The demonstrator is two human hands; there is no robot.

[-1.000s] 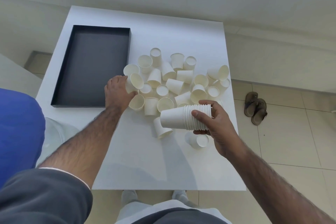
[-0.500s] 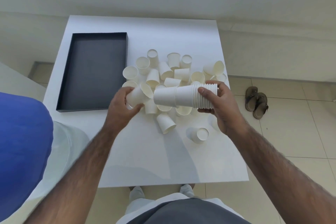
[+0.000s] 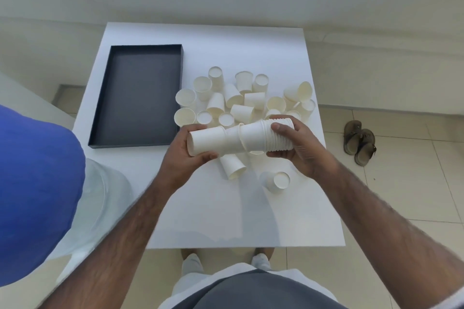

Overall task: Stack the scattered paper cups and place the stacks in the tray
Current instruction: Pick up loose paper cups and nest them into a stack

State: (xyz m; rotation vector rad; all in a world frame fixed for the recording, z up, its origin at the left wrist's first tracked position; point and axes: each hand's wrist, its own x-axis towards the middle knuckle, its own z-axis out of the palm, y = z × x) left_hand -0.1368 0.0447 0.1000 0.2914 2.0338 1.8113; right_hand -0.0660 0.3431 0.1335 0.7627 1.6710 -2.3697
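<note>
Above the white table (image 3: 206, 213) both hands hold a sideways stack of white paper cups (image 3: 253, 137). My right hand (image 3: 298, 144) grips its ribbed rim end. My left hand (image 3: 182, 152) grips a single cup (image 3: 207, 142) that sits over the stack's other end. Several loose cups (image 3: 241, 100) lie scattered behind the stack, upright or tipped. Two more cups (image 3: 232, 165) lie on their sides in front of it. The black tray (image 3: 136, 95) lies at the left of the table with nothing in it.
A blue rounded object (image 3: 37, 190) and a clear plastic surface (image 3: 100, 198) stand at the table's left near corner. A pair of brown sandals (image 3: 359, 142) lies on the tiled floor to the right. A pale wall runs behind the table.
My left hand picked a cup from the pile, carried it right and slid it onto the end of the stack. My right hand raised the stack toward it.
</note>
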